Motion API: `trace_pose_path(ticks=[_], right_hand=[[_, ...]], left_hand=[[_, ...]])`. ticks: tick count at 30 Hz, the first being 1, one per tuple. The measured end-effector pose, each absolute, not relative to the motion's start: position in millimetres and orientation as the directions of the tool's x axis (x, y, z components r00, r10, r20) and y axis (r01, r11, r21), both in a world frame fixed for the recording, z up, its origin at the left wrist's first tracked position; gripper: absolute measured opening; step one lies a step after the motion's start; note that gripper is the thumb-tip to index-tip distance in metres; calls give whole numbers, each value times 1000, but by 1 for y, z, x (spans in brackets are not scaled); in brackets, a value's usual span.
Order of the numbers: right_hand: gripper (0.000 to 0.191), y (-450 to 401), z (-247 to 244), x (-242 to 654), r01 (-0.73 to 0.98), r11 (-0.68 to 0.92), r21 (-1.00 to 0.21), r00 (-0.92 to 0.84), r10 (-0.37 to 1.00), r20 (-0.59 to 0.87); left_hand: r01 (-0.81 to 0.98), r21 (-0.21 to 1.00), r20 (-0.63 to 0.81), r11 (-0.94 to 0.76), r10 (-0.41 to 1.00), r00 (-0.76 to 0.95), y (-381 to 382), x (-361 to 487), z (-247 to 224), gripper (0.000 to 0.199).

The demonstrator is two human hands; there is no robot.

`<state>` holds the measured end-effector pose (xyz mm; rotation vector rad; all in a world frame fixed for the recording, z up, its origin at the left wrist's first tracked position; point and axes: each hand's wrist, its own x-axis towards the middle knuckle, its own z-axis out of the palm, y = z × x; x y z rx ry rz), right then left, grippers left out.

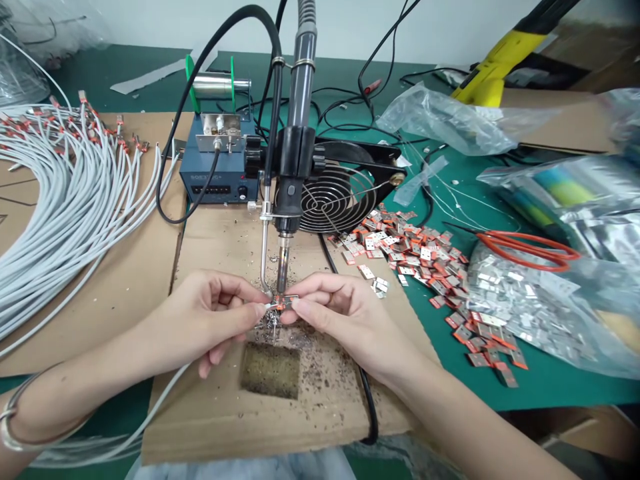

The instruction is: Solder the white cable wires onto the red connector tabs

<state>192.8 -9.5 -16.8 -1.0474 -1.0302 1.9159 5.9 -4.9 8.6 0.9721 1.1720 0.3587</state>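
- Right at the middle, the small metal connector point(289, 303), with orange-red on it, sits just under the tip of the upright soldering iron point(291, 193); whether they touch, I cannot tell.
- The left hand point(215, 317) pinches the end of the white cable point(175, 381) between thumb and forefinger at the connector's left side, its other fingers curled below.
- The right hand point(337, 310) pinches the connector's metal end between thumb and fingers.
- A thin metal tube point(265, 250) comes down beside the iron, its bent end close to the fingertips.
- The blue box point(220, 179) behind has pale lettering on its front that seems to start "SOE" and end in a plus sign; the middle letters are too blurred to read. Its row of small markings is unreadable too.
- On top of the box stands a spool point(214, 85) of silvery wire with green flanges, and no label on it can be read.
- A black fan point(340, 190) with a round wire guard leans right of the iron.
- Loose connectors point(425, 257) lie heaped on the right, some with pale marks too small to read, beside a clear bag point(520, 303) of small metal parts.
- At left, many white cables point(65, 193) lie bundled on cardboard point(145, 267).
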Motion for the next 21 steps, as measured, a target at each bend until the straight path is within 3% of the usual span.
trace_pose_path(ticks=[21], right_hand=[[15, -9, -19, 193, -201, -407, -891, -442, 849, -288]], left_hand=[[221, 788, -612, 575, 692, 382, -5, 5, 8, 14]])
